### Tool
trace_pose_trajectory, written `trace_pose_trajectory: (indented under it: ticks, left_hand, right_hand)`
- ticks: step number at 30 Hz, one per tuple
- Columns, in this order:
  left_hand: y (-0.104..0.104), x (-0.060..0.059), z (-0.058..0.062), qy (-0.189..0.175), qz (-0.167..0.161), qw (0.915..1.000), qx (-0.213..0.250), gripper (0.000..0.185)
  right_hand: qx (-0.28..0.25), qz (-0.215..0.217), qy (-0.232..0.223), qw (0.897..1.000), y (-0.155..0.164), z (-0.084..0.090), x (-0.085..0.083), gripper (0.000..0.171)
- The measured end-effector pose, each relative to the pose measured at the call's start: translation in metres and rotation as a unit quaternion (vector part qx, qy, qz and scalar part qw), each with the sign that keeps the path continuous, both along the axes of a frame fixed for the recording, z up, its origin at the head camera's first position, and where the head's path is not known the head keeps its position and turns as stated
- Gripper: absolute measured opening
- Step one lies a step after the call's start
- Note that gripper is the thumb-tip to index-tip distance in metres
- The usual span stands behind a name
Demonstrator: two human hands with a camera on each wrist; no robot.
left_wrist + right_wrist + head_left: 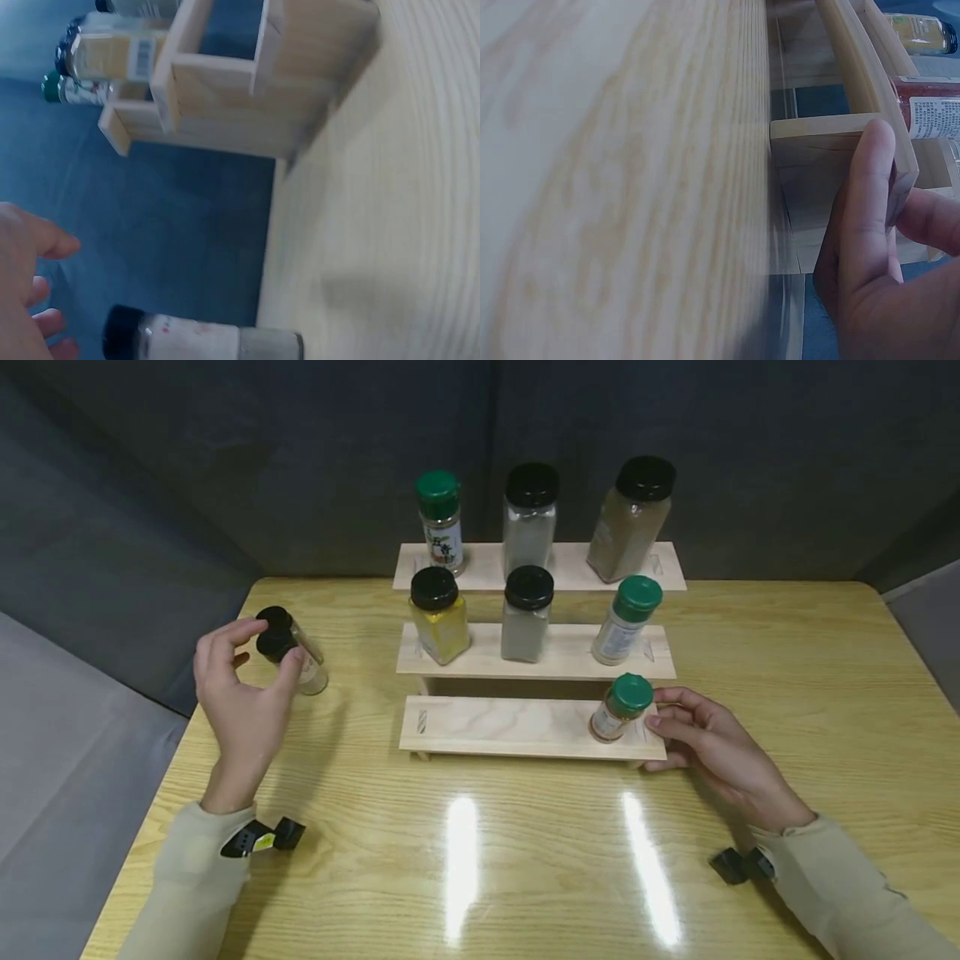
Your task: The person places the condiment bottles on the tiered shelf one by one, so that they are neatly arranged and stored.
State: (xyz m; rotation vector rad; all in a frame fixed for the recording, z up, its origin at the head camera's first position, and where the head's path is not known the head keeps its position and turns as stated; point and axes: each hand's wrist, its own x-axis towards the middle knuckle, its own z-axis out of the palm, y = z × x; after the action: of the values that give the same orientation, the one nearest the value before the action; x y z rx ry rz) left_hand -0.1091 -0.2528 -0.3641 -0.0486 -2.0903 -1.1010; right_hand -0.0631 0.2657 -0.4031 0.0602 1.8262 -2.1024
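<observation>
At the table's left, two black-capped spice jars stand close together, the nearer jar [311, 678] partly covering the farther jar [309, 646]. My left hand [243, 706] is beside them, thumb and fingers spread around the black caps in the head view. In the left wrist view a gap shows between those fingers and a jar [199, 339] with a pale label. My right hand [723, 747] grips the right end of the lowest step of a three-step wooden rack [510, 724]. Near that end stands a green-capped jar [611, 722], with reddish contents in the right wrist view.
On the middle step stand a yellow jar [442, 631], a grey jar [525, 631] and a green-capped jar [618, 635]. The top step bears a green-capped bottle [444, 539] and two tall black-capped jars [529, 531]. A dark curtain [337, 460] hangs behind the table [525, 860].
</observation>
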Motion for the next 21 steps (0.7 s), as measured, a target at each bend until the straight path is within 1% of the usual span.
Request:
trace_pose_trajectory:
  ticks: [5, 10, 16, 21]
  left_hand:
    - [-0.007, -0.003, -0.007, -0.034, 0.016, 0.9993, -0.003, 0.045]
    - [-0.010, -0.005, -0.012, -0.062, 0.020, 0.9978, -0.006, 0.048]
    - [-0.010, -0.008, -0.016, -0.076, 0.015, 0.9970, 0.005, 0.047]
    - [-0.011, -0.011, -0.019, -0.080, 0.019, 0.9966, 0.006, 0.046]
  right_hand:
    - [0.000, 0.002, 0.002, 1.000, 0.000, -0.001, 0.000, 0.022]
    - [-0.003, -0.001, -0.001, 1.000, 0.000, -0.001, 0.001, 0.023]
    - [0.002, -0.003, -0.006, 1.000, 0.000, 0.001, 0.001, 0.023]
    - [0.005, -0.001, -0.003, 1.000, -0.001, 0.001, 0.000, 0.023]
